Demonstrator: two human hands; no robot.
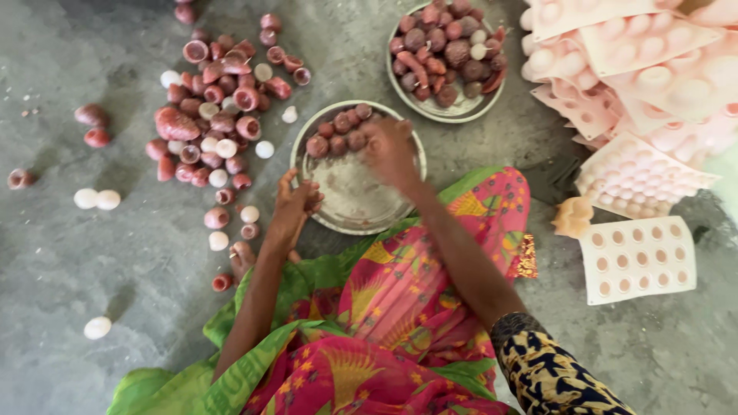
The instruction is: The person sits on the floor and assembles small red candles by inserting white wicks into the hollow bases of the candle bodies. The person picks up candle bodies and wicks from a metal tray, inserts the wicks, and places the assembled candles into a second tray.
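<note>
Round metal plate (338, 201) of reddish-brown round shells (338, 138) sits flat; second full metal bowl (461, 111) beyond, pink moulded trays (638, 257) right, loose shells (215, 115) left. Right hand (390, 152) over plate, blurred, grip unclear; left hand (292, 207) fingers curled at plate rim, contents unclear.

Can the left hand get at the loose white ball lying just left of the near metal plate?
Probably yes: the left hand rests at the near metal plate rim, and only bare floor separates it from the white ball.
</note>
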